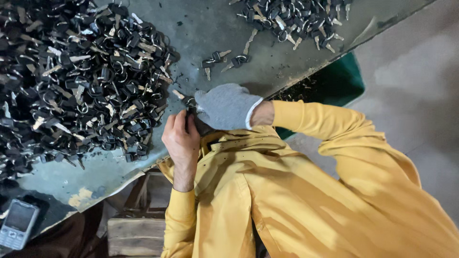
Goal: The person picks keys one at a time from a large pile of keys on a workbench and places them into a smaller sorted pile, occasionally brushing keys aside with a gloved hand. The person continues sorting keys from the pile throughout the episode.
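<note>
My right hand (227, 106), in a grey knit glove, and my bare left hand (180, 138) meet at the near edge of a grey metal table (201, 26). Together they pinch a black-headed key (185, 99) whose metal blade pokes out toward the table. A large pile of black-headed keys on rings (71, 81) lies just left of my hands. A second pile of keys (291, 19) sits at the table's far side. A few loose keys (222, 59) lie between the two piles, a short way beyond my gloved hand. My sleeves are yellow.
A grey mobile phone (16, 223) lies at the table's lower left corner. A green container (337, 83) stands below the table edge by my right arm. A wooden stool or crate (136, 229) is under the table edge. The bare floor (420, 71) is on the right.
</note>
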`<move>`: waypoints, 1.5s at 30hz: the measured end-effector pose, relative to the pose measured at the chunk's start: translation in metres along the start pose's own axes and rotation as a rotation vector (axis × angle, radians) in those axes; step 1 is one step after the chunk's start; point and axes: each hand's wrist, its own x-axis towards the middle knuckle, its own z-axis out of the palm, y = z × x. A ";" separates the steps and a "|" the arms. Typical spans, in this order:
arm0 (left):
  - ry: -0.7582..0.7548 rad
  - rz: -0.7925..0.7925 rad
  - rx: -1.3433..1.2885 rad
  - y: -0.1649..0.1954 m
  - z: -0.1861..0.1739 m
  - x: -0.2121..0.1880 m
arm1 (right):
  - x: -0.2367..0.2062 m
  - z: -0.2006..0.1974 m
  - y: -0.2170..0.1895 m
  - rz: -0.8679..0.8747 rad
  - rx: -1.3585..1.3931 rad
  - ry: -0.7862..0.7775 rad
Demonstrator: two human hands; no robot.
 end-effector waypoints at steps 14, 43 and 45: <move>0.000 0.014 -0.060 0.003 -0.001 -0.005 | -0.017 0.018 -0.016 0.000 -0.031 0.072; -0.057 0.069 -0.019 -0.001 0.001 0.005 | -0.030 0.013 -0.005 0.053 0.084 0.312; -0.063 0.082 -0.007 -0.003 0.000 0.004 | -0.023 0.016 -0.006 0.058 0.054 0.272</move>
